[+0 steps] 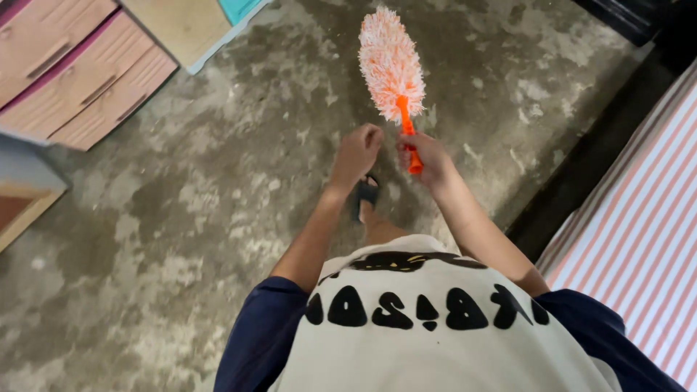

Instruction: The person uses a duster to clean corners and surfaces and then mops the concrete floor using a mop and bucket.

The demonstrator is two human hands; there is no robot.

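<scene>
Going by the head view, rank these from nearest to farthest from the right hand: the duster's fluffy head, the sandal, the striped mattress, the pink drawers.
1. Sandal: just left of and below the right hand.
2. Duster head: straight above the hand, on the orange handle it grips.
3. Striped mattress: lower right.
4. Pink drawers: far upper left.

Seen from above: duster [392, 65] held out ahead over a concrete floor [181, 218], handle in the right hand [427, 156]. Left hand [356, 154] just beside it, to the left. Sandalled foot [367, 194] below the hands. Drawer unit [80, 72] far left ahead. Striped mattress [639, 239] along the right edge.
</scene>
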